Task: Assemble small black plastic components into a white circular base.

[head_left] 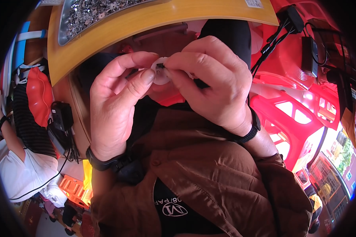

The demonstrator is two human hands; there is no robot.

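Observation:
A small, round, whitish translucent disc (161,80) is held up in front of my lap, just off the table's near edge. My left hand (116,98) grips the disc's left side between thumb and fingertips. On the upper right of the disc, the thumb and forefinger of my right hand (215,81) are pinched together. A tiny dark piece (160,66) shows on the disc beside my right fingertips. Whether those fingertips hold the dark piece or the disc's rim is hard to make out.
A yellow wooden table (146,28) curves across the top, bearing a metal tray (62,35) of small metal parts. Black adapters (62,114) with cables hang at the left, and more cables (265,51) at the right. Red plastic seats (288,118) stand right; a person in white (25,172) is left.

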